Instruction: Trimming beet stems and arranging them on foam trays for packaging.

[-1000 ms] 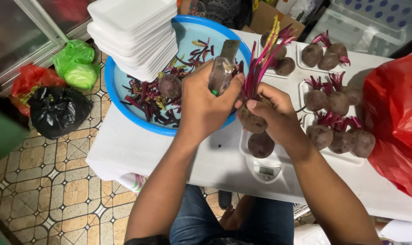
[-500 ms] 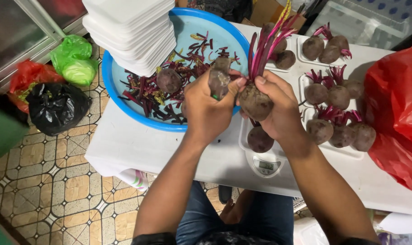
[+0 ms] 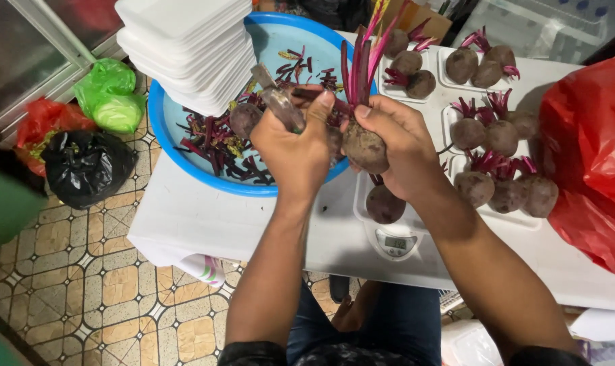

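Currently:
Left hand [image 3: 297, 146]: grip clamping a knife [image 3: 277, 102].
Right hand [image 3: 395, 146]: grip closing round an untrimmed beetroot [image 3: 364, 146], over the blue basin [image 3: 162, 129].
Done: trimmed stalks [image 3: 216, 142] lying in basin; trays [image 3: 524, 220] filling.
Left: this beetroot's stems.

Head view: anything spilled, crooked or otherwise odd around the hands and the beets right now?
Nothing stands out. The left hand grips a knife, the right hand holds a beet by its root end, stems up. Cut stems lie inside the blue basin, not on the table. One beet sits on the scale; others rest in white trays.
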